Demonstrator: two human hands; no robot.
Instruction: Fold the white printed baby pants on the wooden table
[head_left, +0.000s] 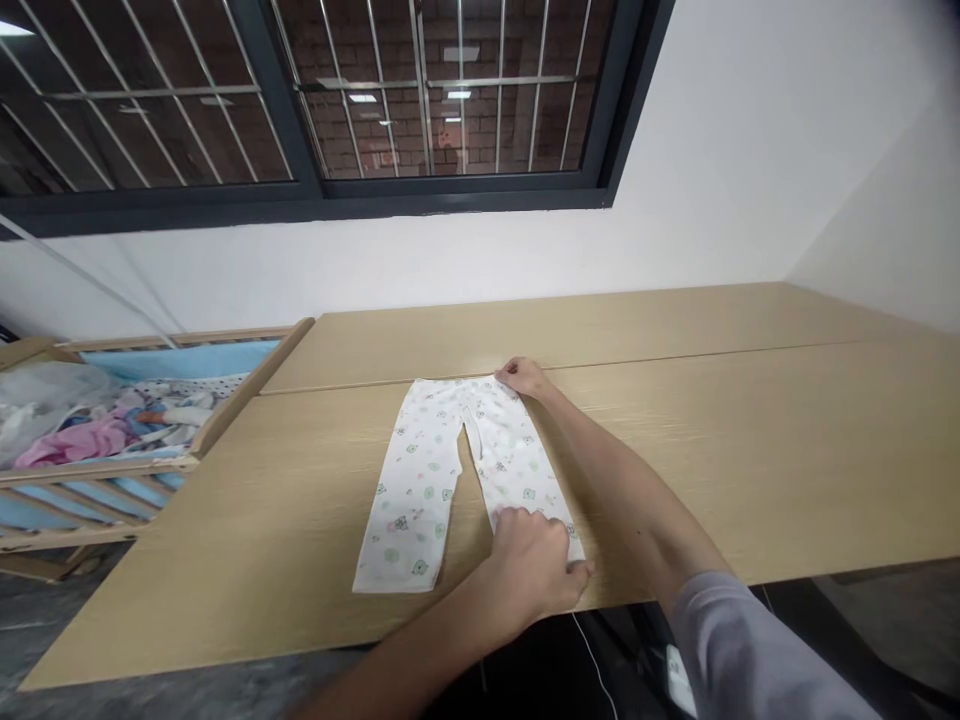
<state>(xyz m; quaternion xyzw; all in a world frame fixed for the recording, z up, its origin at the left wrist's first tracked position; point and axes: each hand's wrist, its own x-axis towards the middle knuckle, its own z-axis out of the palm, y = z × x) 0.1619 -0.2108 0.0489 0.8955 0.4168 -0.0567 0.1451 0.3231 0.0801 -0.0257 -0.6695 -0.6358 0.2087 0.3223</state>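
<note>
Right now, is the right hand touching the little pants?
Touching. The head view shows the right hand lying on the top corner of the pants, with no gap.

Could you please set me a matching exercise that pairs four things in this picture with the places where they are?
Things:
1. left hand
2. right hand
3. wooden cot
4. barred window

Places:
A. beside the left end of the table, with clothes inside
B. on the hem of one leg of the baby trousers, near the table's front edge
C. in the wall above the table
D. at a waistband corner of the baby trousers

Pairs: 1-B, 2-D, 3-A, 4-C
</note>
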